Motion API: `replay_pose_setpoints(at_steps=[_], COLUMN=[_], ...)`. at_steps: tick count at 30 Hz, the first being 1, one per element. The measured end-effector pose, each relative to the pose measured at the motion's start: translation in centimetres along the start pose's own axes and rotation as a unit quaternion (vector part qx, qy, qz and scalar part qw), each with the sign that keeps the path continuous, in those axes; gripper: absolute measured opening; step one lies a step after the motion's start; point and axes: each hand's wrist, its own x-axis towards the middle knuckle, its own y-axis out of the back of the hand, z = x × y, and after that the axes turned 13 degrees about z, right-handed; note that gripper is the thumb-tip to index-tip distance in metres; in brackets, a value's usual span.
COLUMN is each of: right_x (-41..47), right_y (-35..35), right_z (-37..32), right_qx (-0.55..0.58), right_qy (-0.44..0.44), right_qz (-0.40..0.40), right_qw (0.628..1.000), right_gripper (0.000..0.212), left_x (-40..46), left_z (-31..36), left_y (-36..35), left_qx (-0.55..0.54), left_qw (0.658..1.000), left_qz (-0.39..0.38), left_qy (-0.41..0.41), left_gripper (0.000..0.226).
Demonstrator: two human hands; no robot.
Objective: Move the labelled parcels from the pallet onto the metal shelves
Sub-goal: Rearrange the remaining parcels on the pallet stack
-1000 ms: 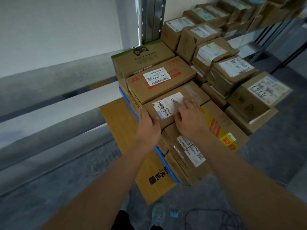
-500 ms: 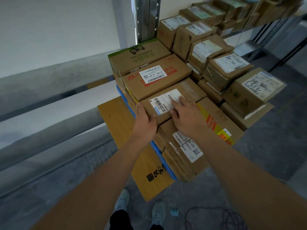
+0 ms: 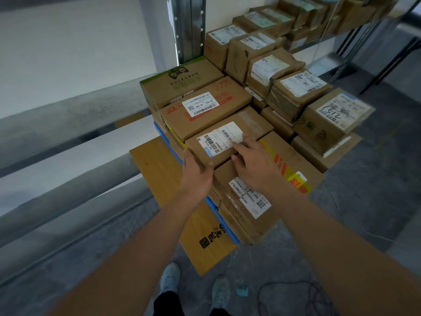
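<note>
A brown parcel with a white barcode label (image 3: 230, 135) lies on top of the stack on the blue pallet (image 3: 224, 222). My left hand (image 3: 197, 173) rests against its near left corner, thumb over the top edge. My right hand (image 3: 254, 164) lies flat on its near right part, fingers straight and touching the label. Behind it sit a red-printed parcel (image 3: 206, 109) and a green-edged one (image 3: 180, 82). Under my right hand lies another labelled parcel (image 3: 248, 201).
Several more labelled cartons (image 3: 296, 92) are stacked to the right. Grey metal shelf beams (image 3: 68, 156) run along the left, with a steel upright (image 3: 189, 28) behind. A flat yellow carton (image 3: 173, 201) lies left of the pallet. Cables (image 3: 303, 293) trail on the floor by my shoes.
Both hands have slid back a little toward the parcel's near edge. My left thumb now shows over the corner. The view has shifted slightly left.
</note>
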Motion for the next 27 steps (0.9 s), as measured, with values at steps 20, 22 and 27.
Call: replay_pose_setpoints(at_steps=[20,22,27], right_x=[-10.5,-10.7,-10.6], right_y=[1.1,1.0,0.1], right_z=[-1.1,-1.3,-0.8], right_qx=[0.029,0.102,0.184], right_qy=[-0.345,-0.416,-0.438], right_qz=[0.245,0.255,0.26], right_qw=[0.906,0.867,0.84], right_gripper=[0.047,0.057,0.061], left_x=[-1.9,-1.9,-1.4], left_z=[1.4,1.5,2.7], left_y=[0.7,1.2,1.6], left_qx=[0.099,0.166,0.326], left_qw=[0.993,0.979,0.887], left_qz=[-0.063,-0.07,-0.105], left_qy=[0.015,-0.099,-0.308], left_gripper=[0.062,0.074,0.074])
